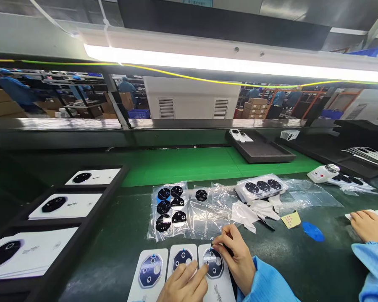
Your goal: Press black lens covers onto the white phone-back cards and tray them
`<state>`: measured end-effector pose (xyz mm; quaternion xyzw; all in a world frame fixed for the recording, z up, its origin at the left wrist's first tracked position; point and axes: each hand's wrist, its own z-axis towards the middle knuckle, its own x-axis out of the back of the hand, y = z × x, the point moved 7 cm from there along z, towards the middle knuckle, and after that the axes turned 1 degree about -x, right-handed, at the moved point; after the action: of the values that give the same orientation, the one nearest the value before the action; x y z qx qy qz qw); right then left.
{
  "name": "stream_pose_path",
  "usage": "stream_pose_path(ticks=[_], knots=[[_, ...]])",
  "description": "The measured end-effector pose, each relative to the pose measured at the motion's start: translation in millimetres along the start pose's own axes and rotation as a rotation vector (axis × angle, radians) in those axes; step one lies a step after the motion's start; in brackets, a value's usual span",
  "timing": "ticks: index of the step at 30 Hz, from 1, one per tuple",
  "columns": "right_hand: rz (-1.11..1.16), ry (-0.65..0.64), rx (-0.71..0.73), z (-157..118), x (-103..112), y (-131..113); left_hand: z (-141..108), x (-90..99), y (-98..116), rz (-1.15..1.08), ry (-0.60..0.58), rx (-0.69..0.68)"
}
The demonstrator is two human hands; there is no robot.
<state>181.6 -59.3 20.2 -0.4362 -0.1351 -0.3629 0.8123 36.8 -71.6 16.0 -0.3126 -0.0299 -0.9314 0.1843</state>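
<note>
Three white cards lie in a row at the near edge of the bench, each with an octagonal dark-blue camera lens cover. My left hand [183, 284] rests its fingers on the middle card [182, 256] and the left card [148, 268] lies just beside it. My right hand [231, 258] is pinching a small dark item [226, 248], partly hidden by the fingers, above the lens cover [213, 263] on the right card. Past the cards, a transparent plastic bag [167, 212] holds several black lens covers.
A black tray [66, 223] of white cards sits to the left. Further along are a bagged stack of covers [261, 187], a white machine [324, 174], a yellow sheet [290, 219] and a blue film disc [313, 231]. A co-worker's hand [370, 226] holds a white card at right.
</note>
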Motion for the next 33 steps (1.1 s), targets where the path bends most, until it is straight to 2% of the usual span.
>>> stream_pose_path(ticks=[8, 14, 18, 21, 24, 27, 30, 33], knots=[[-0.032, -0.053, 0.012, -1.5, -3.1, 1.2, 3.5, -1.7, 5.1, 0.061, 0.000, -0.045], [-0.074, -0.041, 0.147, -13.2, -14.9, -0.3, 2.8, -2.7, 6.7, 0.085, 0.003, -0.083], [-0.208, -0.082, 0.249, -13.0, -17.8, -13.8, 4.8, -2.6, 7.4, 0.093, -0.096, -0.086], [-0.252, -0.116, 0.269, -8.4, -14.4, -22.2, 6.5, -0.1, 8.5, 0.094, -0.138, -0.089], [-0.231, -0.100, 0.235, -5.3, -9.7, -23.2, 6.8, 0.5, 9.0, 0.097, -0.130, -0.085], [-0.267, -0.069, 0.275, -6.4, -10.3, -24.3, 5.6, -0.7, 9.2, 0.097, -0.085, -0.077], [-0.284, -0.114, 0.316, -6.7, -15.2, -23.8, 4.6, 0.4, 8.9, 0.085, -0.027, -0.069], [-0.269, -0.154, 0.280, -4.6, -15.7, -20.5, 4.8, -0.8, 9.8, 0.087, -0.070, -0.085]])
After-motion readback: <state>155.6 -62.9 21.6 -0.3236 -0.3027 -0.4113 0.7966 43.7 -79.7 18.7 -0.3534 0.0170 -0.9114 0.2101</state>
